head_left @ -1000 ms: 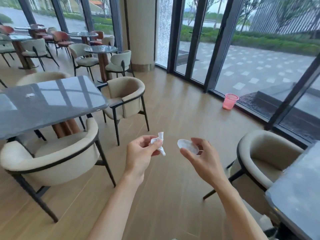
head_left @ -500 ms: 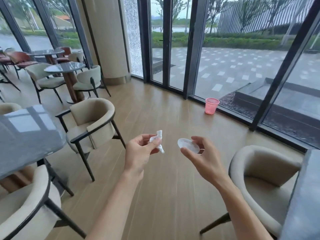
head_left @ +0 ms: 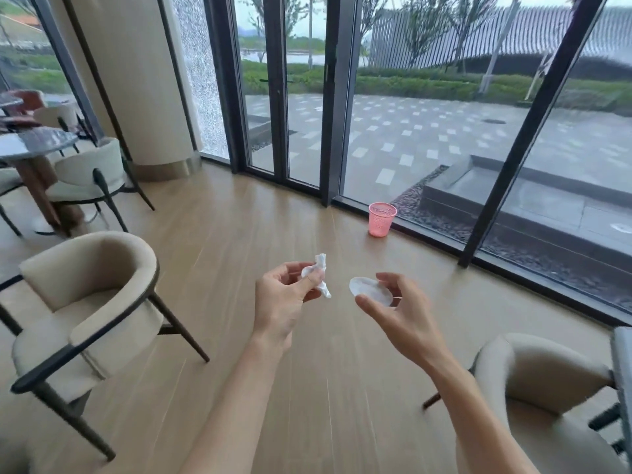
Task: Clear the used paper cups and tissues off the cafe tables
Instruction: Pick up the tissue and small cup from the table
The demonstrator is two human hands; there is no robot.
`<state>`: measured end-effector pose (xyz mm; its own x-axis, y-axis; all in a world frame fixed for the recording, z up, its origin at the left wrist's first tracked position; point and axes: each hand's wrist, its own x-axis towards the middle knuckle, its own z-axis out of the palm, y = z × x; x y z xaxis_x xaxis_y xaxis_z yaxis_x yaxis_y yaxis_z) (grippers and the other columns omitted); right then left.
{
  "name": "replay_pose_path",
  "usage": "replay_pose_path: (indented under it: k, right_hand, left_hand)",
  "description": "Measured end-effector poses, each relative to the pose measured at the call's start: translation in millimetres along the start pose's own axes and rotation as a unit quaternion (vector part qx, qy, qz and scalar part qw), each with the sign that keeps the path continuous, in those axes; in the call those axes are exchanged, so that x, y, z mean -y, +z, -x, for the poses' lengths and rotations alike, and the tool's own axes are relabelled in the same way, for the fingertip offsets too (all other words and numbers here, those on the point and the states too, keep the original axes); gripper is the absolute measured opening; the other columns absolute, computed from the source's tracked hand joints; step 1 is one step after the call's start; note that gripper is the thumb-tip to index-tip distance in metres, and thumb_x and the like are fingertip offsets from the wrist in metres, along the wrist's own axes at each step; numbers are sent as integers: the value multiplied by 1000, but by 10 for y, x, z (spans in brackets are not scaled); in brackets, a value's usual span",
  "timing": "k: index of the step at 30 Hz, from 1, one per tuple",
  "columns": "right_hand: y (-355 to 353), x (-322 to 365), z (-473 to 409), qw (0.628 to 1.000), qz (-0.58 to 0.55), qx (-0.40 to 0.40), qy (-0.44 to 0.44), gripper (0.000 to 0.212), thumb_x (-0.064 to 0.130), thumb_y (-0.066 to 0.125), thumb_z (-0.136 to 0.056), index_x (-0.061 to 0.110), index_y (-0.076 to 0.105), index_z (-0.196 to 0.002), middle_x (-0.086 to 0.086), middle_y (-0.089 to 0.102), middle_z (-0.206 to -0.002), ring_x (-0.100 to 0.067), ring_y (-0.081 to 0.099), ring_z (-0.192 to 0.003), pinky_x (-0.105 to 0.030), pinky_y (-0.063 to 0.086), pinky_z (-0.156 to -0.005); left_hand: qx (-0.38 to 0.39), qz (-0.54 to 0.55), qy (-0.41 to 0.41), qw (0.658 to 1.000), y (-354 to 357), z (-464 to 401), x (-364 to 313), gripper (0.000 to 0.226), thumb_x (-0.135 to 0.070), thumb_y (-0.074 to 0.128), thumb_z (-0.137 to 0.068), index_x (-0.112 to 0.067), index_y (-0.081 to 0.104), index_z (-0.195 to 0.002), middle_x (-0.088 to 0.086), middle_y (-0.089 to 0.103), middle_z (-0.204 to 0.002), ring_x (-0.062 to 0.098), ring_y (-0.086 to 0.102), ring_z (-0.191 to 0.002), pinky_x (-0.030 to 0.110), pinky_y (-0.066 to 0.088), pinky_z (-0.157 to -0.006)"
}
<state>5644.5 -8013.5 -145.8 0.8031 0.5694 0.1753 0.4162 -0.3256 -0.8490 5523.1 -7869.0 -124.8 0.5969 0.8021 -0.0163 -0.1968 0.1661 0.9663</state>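
Above the light wooden floor (head_left: 212, 254), the left hand (head_left: 284, 302) pinches a crumpled white tissue (head_left: 319, 273) between thumb and fingers. The right hand (head_left: 398, 313) grips a small white paper cup (head_left: 371, 291) tipped sideways. A pink mesh plastic wastebasket (head_left: 382, 219) stands by the glass wall, between cream armchairs (head_left: 85, 302).

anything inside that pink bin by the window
Cannot tell. The pink bin stands upright on the floor; only its rim and mesh wall show, nothing sticks out above it, and its inside is hidden from this angle.
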Motion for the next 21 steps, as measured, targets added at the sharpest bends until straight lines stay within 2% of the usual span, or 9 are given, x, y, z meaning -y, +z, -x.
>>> replay_pose_path:
  k: [6, 11, 16, 21]
  right_hand:
    - [129, -30, -1002, 999, 22, -40, 28, 53, 38, 80, -81, 21, 60, -127, 6, 60, -117, -10, 59, -106, -25, 47, -87]
    - [138, -220, -1754, 996, 30, -70, 45, 54, 37, 80, -81, 20, 60, -128, 6, 61, -115, -11, 59, -106, -25, 47, -89]
    - [131, -589, -2611, 996, 19, -76, 51, 54, 37, 79, -82, 20, 59, -129, 6, 60, -117, -10, 58, -106, -22, 43, -86]
    - [15, -1007, -3706, 996, 2, -79, 48, 53, 36, 80, -82, 20, 59, -128, 8, 59, -116, -10, 57, -108, -22, 44, -87]
  left_hand:
    - [53, 7, -20, 998, 320, -1193, -29, 25, -9, 81, -83, 4, 71, -102, 19, 70, -76, 26, 67, -71, 28, 60, -73]
    - [85, 5, -38, 996, 696, -1996, 85, 22, -7, 81, -82, 3, 72, -99, 15, 71, -76, 23, 67, -67, 31, 62, -77]
    - [95, -6, -46, 994, 1116, -2772, 315, 21, -8, 81, -82, 2, 71, -98, 13, 71, -73, 21, 67, -65, 27, 60, -72]
    - [81, -33, -42, 995, 1695, -3756, 550, 17, -7, 81, -82, -3, 72, -95, 11, 73, -76, 23, 68, -70, 35, 60, -79]
